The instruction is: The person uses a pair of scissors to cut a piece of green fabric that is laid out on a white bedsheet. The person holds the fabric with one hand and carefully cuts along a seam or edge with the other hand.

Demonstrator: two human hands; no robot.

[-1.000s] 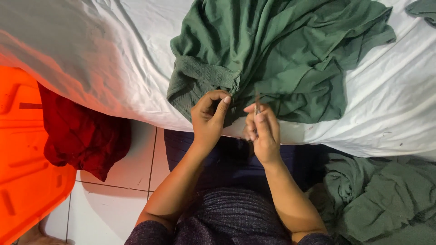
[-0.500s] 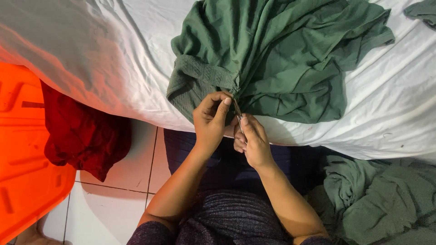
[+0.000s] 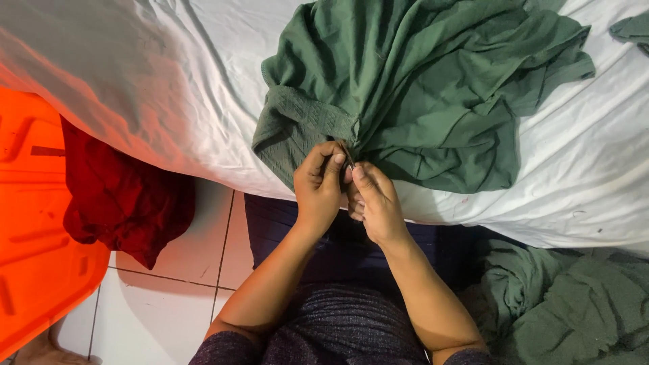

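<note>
A crumpled green garment (image 3: 433, 88) lies on the white bed sheet (image 3: 169, 88), its ribbed hem hanging over the bed's edge. My left hand (image 3: 318, 186) pinches the gathered fabric at the hem between thumb and fingers. My right hand (image 3: 375, 203) presses against the left, fingertips closed on a thin dark needle (image 3: 347, 155) at the same spot of the cloth. Both hands meet just below the garment's bunched seam.
A dark red cloth (image 3: 125, 196) hangs beside an orange plastic container (image 3: 34, 223) at the left, above the white tiled floor (image 3: 162, 304). More green fabric (image 3: 568, 304) is heaped at the lower right. My lap in dark clothing fills the bottom centre.
My right hand, held a little apart with the needle upright, has come in against my left hand and the fabric. The left hand has stayed on the hem.
</note>
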